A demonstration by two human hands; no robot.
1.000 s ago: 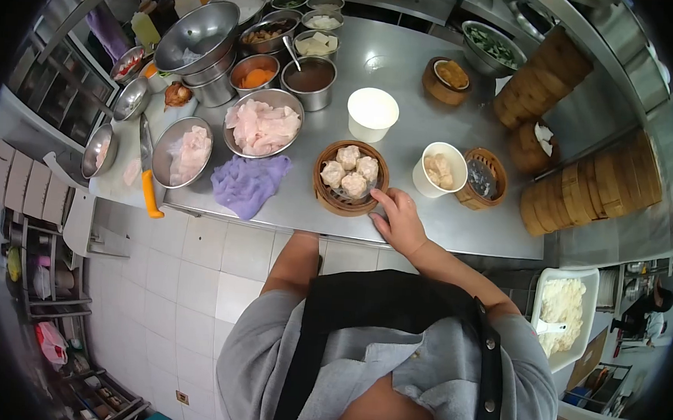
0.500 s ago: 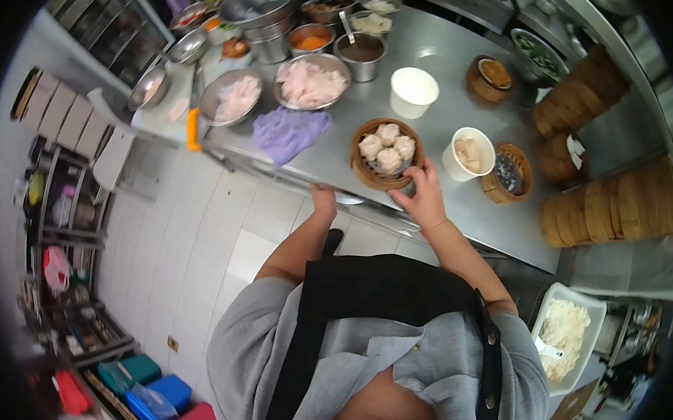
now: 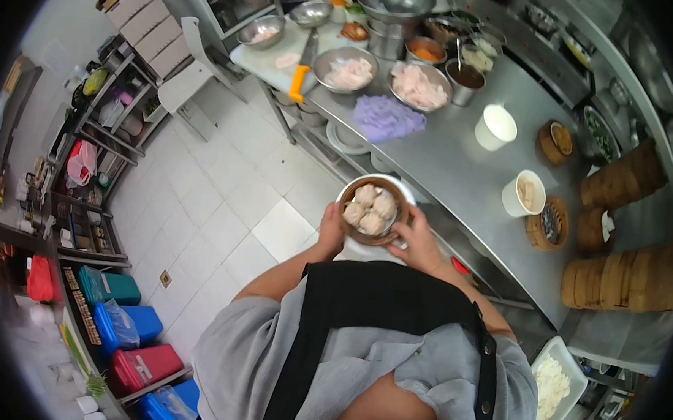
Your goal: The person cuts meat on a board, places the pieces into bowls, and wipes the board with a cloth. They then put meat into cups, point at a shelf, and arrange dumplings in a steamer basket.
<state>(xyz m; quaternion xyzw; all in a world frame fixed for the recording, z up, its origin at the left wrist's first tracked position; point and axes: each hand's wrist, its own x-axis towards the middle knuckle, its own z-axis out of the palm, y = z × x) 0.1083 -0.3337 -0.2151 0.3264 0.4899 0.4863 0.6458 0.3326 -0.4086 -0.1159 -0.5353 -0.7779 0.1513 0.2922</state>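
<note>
Bamboo steamer basket (image 3: 372,209) of four dumplings (image 3: 370,209), seated on a white plate (image 3: 407,189), carried clear of the steel counter (image 3: 460,171) and level above the tiled floor (image 3: 222,219). Left hand (image 3: 331,230) and right hand (image 3: 417,241) closed on opposite sides of the basket, probably to keep it flat so the dumplings stay put. Beyond the basket, on the counter: purple cloth (image 3: 388,118), white cup (image 3: 496,127), bowls of raw filling (image 3: 417,83); to its right, stacked steamers (image 3: 618,279).
</note>
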